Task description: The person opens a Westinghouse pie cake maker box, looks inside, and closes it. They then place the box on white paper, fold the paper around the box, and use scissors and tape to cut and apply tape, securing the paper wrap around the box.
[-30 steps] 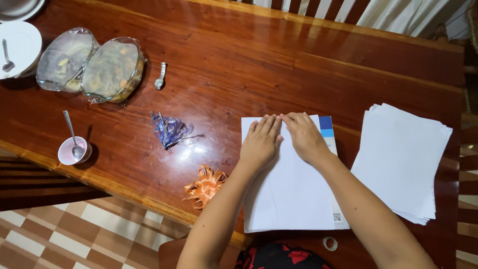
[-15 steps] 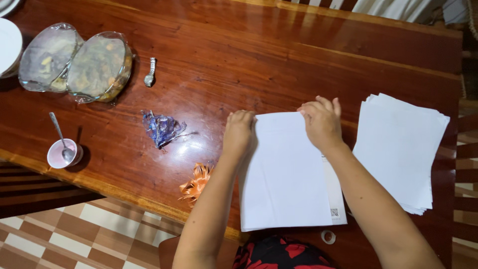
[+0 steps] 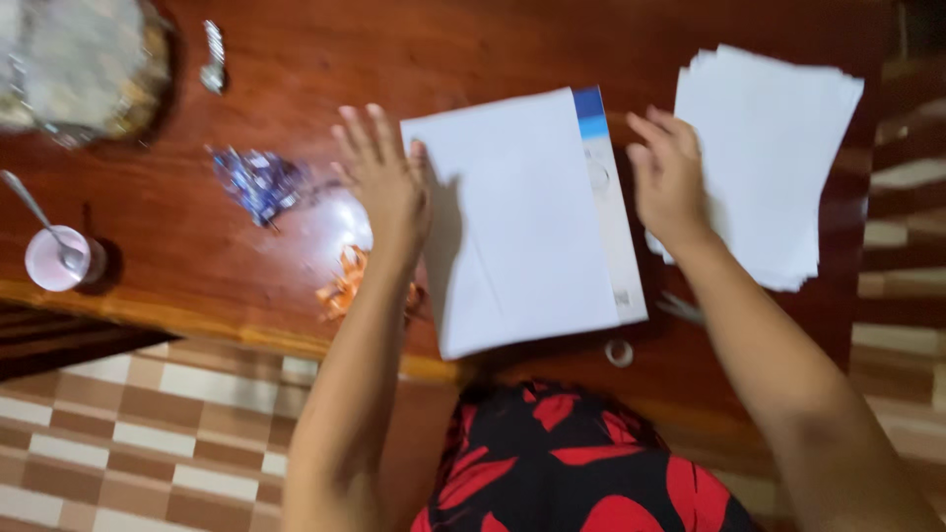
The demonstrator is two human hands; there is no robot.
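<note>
- The reddish-brown polished wooden table fills most of the view, its near edge running above a tiled floor of brown and cream rectangles.
- A folded white paper sheet with a blue strip at its far right corner lies flat on the table between the two hands, its near edge reaching the table's edge.
- A stack of loose white paper sheets sits to the right of it, slightly fanned.
- The left hand lies palm-down with fingers spread apart, its thumb side touching the folded sheet's left edge; it grips nothing.
- The right hand is open too, fingers loosely apart, between the folded sheet and the stack, overlapping the stack's left edge; whether it touches the paper cannot be told.
- A foil-covered oval dish stands at the far left.
- A crumpled blue-purple shiny wrapper lies left of the left hand.
- A small pink cup with a metal spoon stands near the left edge.
- An orange crinkled ribbon piece lies beside the left wrist.
</note>
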